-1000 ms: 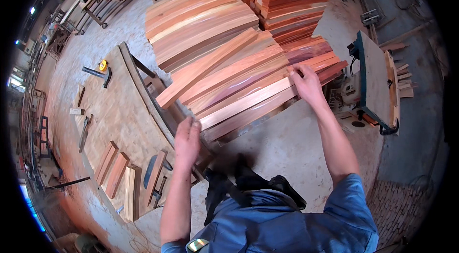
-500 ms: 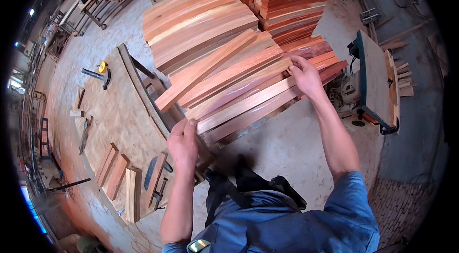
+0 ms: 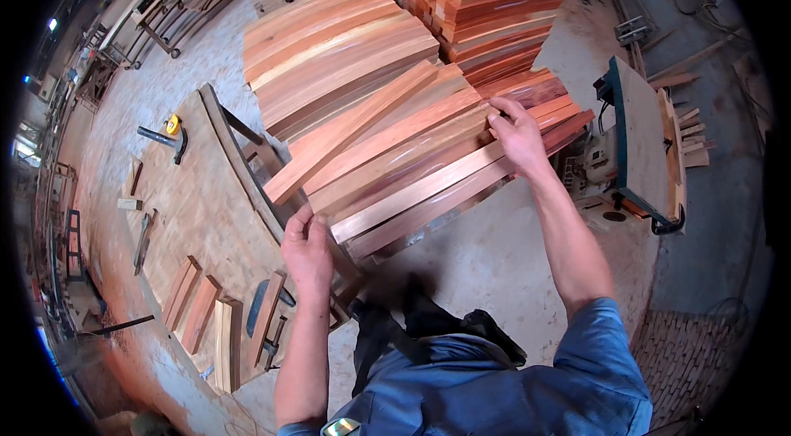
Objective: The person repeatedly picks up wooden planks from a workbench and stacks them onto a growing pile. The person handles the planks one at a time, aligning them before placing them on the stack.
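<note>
A tan wooden slat point(image 3: 398, 162) runs between my two hands at the near side of a pile of reddish slats. My left hand point(image 3: 308, 256) pinches its left end between thumb and fingers. At the right end, my right hand point(image 3: 521, 138) is closed on it with bent fingers. A pale slat point(image 3: 420, 195) and a pinkish slat point(image 3: 437, 212) lie just nearer to me, roughly parallel. Farther off, a loose reddish slat point(image 3: 354, 133) rests slantwise across the pile.
To the left stands a workbench point(image 3: 206, 213) with a hammer point(image 3: 167, 139), a yellow tape measure point(image 3: 173, 124), a clamp point(image 3: 269, 344) and short wood pieces point(image 3: 200, 312). Tall slat stacks point(image 3: 503, 16) rise behind. A machine with a flat table point(image 3: 644, 139) stands at right.
Both hands have shifted slightly left, the left one also a little farther from me. The slat between them has moved away from the pale slat and shows more of its tan face.
</note>
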The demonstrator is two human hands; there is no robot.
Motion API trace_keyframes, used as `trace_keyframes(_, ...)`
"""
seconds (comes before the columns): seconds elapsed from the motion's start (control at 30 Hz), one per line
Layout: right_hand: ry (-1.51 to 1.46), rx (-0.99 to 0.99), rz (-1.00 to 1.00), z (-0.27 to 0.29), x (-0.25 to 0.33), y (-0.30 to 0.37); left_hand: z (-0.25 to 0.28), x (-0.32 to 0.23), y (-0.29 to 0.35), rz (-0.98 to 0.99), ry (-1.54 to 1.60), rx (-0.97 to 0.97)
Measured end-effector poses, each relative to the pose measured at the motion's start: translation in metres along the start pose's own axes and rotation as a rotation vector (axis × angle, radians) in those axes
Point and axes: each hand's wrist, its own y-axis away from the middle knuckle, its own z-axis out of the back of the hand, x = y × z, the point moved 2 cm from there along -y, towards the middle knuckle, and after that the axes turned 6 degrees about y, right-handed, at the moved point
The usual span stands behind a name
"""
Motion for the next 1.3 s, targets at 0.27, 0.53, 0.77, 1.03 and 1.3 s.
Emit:
trace_keyframes(0.27,0.074,-0.023,-0.017,-0.014,0.007,-0.006,-0.006,0.002,0.006,-0.050,-0.220,-0.092)
trace_keyframes(0.53,0.239,0.040,0.040,-0.023,0.012,-0.005,-0.005,0.026,-0.008,-0.051,-0.132,-0.064)
trace_keyframes(0.77,0.256,0.124,-0.021,-0.024,0.036,-0.003,-0.010,0.011,-0.007,0.123,-0.124,-0.015)
trace_keyframes(1.03,0.071,0.135,-0.064,-0.019,0.016,-0.004,-0.014,0.011,-0.002,0.137,0.078,-0.045)
trace_keyframes(1.3,0.343,0.123,0.033,-0.019,0.041,-0.009,-0.011,0.002,-0.010,0.133,0.266,-0.073)
